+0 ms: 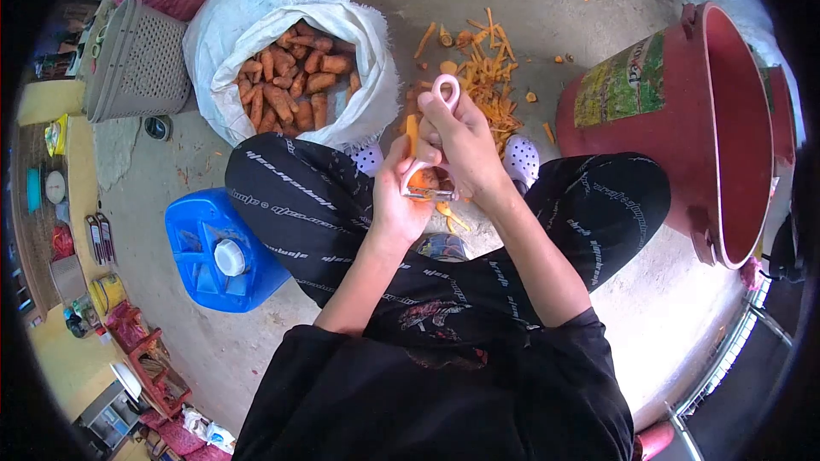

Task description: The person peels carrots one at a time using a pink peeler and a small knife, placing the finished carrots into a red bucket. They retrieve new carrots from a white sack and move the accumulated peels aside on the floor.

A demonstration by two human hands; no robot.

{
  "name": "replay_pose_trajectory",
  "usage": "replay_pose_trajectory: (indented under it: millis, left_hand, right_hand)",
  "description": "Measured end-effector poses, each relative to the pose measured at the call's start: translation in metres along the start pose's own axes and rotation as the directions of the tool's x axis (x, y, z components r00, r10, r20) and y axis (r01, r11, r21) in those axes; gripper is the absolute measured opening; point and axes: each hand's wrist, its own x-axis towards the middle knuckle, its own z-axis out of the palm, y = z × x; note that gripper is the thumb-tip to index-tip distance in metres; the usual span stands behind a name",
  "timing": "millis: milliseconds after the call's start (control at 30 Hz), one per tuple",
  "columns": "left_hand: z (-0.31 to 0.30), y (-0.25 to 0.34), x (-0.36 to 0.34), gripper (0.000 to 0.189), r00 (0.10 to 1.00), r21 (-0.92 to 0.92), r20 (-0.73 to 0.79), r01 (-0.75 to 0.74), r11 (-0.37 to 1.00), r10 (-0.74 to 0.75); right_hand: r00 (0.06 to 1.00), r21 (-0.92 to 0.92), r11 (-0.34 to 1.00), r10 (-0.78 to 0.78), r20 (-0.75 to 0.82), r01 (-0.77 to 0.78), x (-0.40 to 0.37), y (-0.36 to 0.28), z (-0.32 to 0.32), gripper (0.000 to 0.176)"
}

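My left hand (401,201) is closed around a carrot (412,132), its bright orange upper part standing out above the fingers. My right hand (470,145) grips a pale pink peeler (445,84) by its handle, the looped end sticking up past the thumb. The peeler's blade end lies against the carrot, close to my left fingers. Part of the carrot is hidden by both hands. On the floor beyond my hands, orange peelings and carrot ends (491,77) lie in a loose heap.
To the left stands an open white sack (256,8) full of unpeeled carrots (295,77), beside a grey basket (141,60). A blue jerrycan (201,248) is by my left knee. A large red tub (632,128) lies tipped at the right. My legs frame the workspace.
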Motion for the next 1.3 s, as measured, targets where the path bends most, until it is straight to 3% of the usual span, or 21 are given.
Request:
replay_pose_trajectory:
  millis: [133, 233, 333, 433, 600, 767, 800, 867, 900, 933, 1000, 1133, 1233, 1300]
  left_hand:
    - [-0.002, -0.006, 0.001, 0.027, 0.996, 0.108, -0.069, -0.056, 0.993, 0.064]
    - [-0.002, -0.005, 0.002, 0.029, 0.998, 0.051, -0.055, -0.037, 0.998, 0.04]
    - [0.01, -0.003, 0.001, 0.031, 0.957, 0.306, -0.221, -0.114, 0.945, 0.187]
    - [0.01, -0.007, -0.001, 0.032, 0.956, 0.409, -0.211, -0.104, 0.907, 0.204]
    - [0.007, -0.01, -0.012, 0.033, 0.987, 0.35, -0.155, 0.021, 0.936, 0.036]
    - [0.019, -0.007, -0.008, 0.035, 0.996, 0.266, -0.091, 0.047, 0.963, -0.024]
    - [0.016, -0.004, -0.008, 0.035, 0.996, 0.23, -0.086, 0.055, 0.972, -0.036]
    - [0.011, 0.001, -0.009, 0.034, 0.994, 0.122, -0.048, 0.102, 0.987, -0.097]
    - [0.008, 0.002, -0.008, 0.034, 0.991, 0.063, -0.021, 0.132, 0.989, -0.131]
    - [0.005, 0.003, -0.004, 0.034, 0.991, 0.043, -0.03, 0.13, 0.991, -0.129]
    - [-0.003, 0.004, -0.003, 0.033, 0.99, 0.0, -0.065, 0.121, 0.993, -0.121]
    - [-0.006, 0.007, 0.0, 0.03, 0.991, 0.026, -0.116, 0.064, 0.998, -0.06]
    - [0.006, 0.012, -0.005, 0.029, 0.989, 0.064, 0.13, 0.065, 0.996, -0.073]
    - [0.014, 0.011, -0.007, 0.023, 0.994, 0.031, -0.019, 0.106, 0.994, -0.106]
  right_hand:
    - [1.0, 0.112, 0.993, -0.023, -0.017, 0.025, 0.003, -0.003, -0.001, 0.018]
    - [0.998, 0.05, 0.997, -0.053, -0.042, 0.055, 0.004, -0.004, -0.003, 0.018]
    - [0.997, 0.071, 0.996, -0.055, -0.053, 0.059, 0.01, -0.007, -0.002, 0.017]
    - [0.996, 0.048, 0.996, -0.072, -0.045, 0.074, 0.023, -0.008, -0.012, 0.016]
    - [0.969, 0.044, 0.97, -0.234, -0.078, 0.238, 0.071, -0.012, -0.032, 0.017]
    - [0.914, -0.296, 0.888, -0.394, -0.096, 0.352, 0.133, 0.004, -0.065, 0.014]
    - [0.886, -0.544, 0.777, -0.448, -0.122, 0.318, 0.131, -0.001, -0.064, 0.015]
    - [0.816, -0.902, 0.408, -0.564, -0.127, 0.141, 0.121, -0.022, -0.06, 0.016]
    - [0.829, -0.876, 0.433, -0.554, -0.074, 0.211, 0.116, -0.026, -0.062, 0.017]
    - [0.857, -0.721, 0.616, -0.511, -0.059, 0.318, 0.105, -0.035, -0.055, 0.018]
    - [0.906, -0.267, 0.872, -0.424, 0.006, 0.41, 0.069, -0.042, -0.033, 0.019]
    - [0.979, -0.155, 0.967, -0.201, 0.015, 0.201, -0.006, -0.041, 0.009, 0.021]
    - [0.986, -0.091, 0.984, -0.149, 0.069, 0.155, -0.025, -0.033, 0.015, 0.022]
    - [0.978, -0.147, 0.968, -0.192, 0.085, 0.203, -0.026, -0.025, 0.01, 0.022]
